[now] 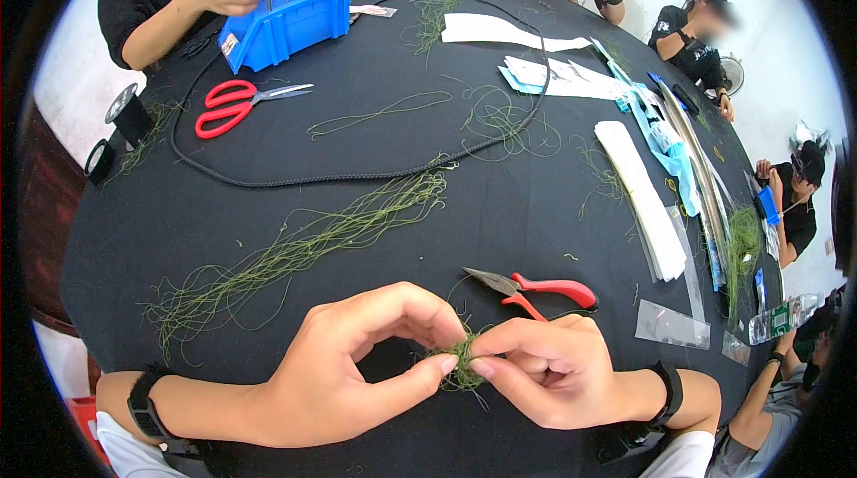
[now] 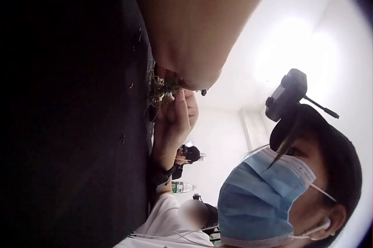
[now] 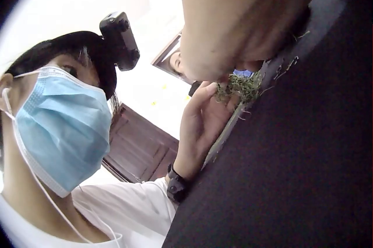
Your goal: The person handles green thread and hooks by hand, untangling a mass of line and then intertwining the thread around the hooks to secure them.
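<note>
A small tangled bunch of green thread [image 1: 461, 369] is pinched between both hands near the table's front edge. My left hand [image 1: 344, 371] grips its left side with thumb and index finger, and my right hand [image 1: 553, 369] pinches its right side. In the left wrist view the thread bunch [image 2: 160, 89] shows below the near left hand [image 2: 186, 38]. The right wrist view has the bunch [image 3: 243, 87] between the hands, with the right hand [image 3: 239, 27] close to the camera. Red-handled pliers [image 1: 527, 286] lie just beyond the fingers.
Long green threads [image 1: 303, 250] spread at left, near a black cord loop [image 1: 308, 180]. Red scissors [image 1: 234, 108] and a blue bin [image 1: 299, 23] lie farther back. White strips [image 1: 638, 197], metal rods [image 1: 701, 166] and a plastic bottle [image 1: 786, 317] are at right. Other people sit around the table.
</note>
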A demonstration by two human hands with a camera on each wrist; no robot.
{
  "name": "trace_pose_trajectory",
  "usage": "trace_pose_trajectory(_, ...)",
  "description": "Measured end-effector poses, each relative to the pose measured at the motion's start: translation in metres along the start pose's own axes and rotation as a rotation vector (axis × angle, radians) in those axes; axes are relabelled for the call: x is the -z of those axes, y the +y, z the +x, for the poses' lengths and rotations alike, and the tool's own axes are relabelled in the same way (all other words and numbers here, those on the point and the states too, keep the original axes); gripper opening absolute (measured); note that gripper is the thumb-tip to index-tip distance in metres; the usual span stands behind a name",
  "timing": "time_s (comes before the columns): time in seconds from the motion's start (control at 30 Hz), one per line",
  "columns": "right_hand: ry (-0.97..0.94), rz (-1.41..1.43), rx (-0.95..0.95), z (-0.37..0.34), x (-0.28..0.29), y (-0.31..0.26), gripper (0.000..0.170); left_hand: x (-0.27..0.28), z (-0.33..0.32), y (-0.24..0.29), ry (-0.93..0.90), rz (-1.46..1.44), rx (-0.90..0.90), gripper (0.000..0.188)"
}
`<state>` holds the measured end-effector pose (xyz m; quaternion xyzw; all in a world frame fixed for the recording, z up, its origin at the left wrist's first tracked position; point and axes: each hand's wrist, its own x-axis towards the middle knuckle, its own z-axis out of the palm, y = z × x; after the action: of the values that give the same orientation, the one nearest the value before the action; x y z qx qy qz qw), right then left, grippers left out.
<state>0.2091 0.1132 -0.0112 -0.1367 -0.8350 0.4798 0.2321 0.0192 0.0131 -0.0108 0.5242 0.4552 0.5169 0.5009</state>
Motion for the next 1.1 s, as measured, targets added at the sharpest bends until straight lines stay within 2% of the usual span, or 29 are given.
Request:
trace_pose_trajectory(0.3, -0.007, 0.016, -0.017, 0.0008, -0.0002, -0.0009, 0.013, 0.0004, -0.0003, -0.0021, 0.004, -0.217, 0.133, 0.026)
trace_pose_trajectory(0.57, -0.021, 0.064, -0.139, -0.0008, 0.0002, 0.0007, 0.005, -0.0002, -0.0001, -0.0005, 0.038, -0.261, 0.185, 0.026)
trace_pose_trajectory(0.67, -0.018, 0.036, -0.131, -0.0004, -0.0005, 0.0010, 0.004, -0.0009, -0.0003, -0.0002, 0.044, -0.235, 0.166, 0.028)
trace_pose_trajectory(0.9, -0.056, -0.024, -0.114, 0.0027, 0.0031, -0.0027, 0.003, -0.0021, -0.0002, 0.0025, 0.035, 0.022, 0.014, 0.030)
trace_pose_trajectory(1.1, -0.019, 0.085, -0.141, 0.0008, 0.0015, -0.0020, 0.004, -0.0026, -0.0005, 0.0009, 0.063, 0.228, -0.158, 0.026)
